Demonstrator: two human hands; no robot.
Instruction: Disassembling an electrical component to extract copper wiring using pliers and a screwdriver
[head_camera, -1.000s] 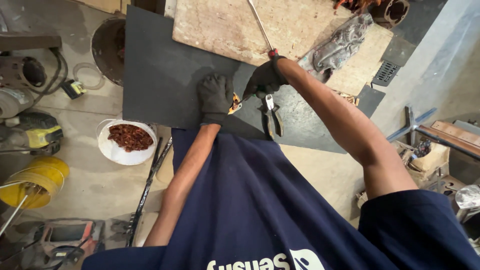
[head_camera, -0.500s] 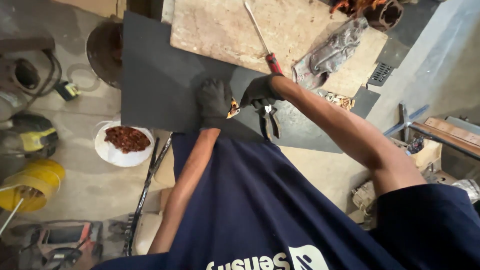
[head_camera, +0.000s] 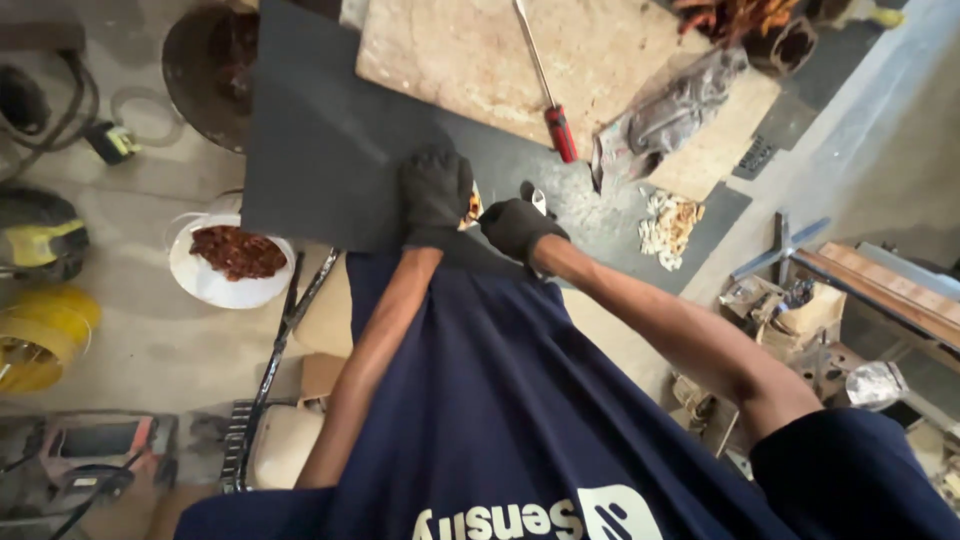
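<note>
Both gloved hands on dark sheet (head_camera: 320, 150): left hand (head_camera: 436, 190) pressed flat, fingers together; right hand (head_camera: 515, 226) curled, grip unclear. White bucket (head_camera: 215, 285) holds reddish-brown scraps (head_camera: 238, 252).

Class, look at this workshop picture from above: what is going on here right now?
A person in a dark blue shirt bends over a large dark grey sheet lying on a bench. The gloved left hand presses flat on the sheet. The gloved right hand grips a small metal tool right beside it; what kind is hard to tell. A red-handled screwdriver lies untouched on the pale board beyond.
</note>
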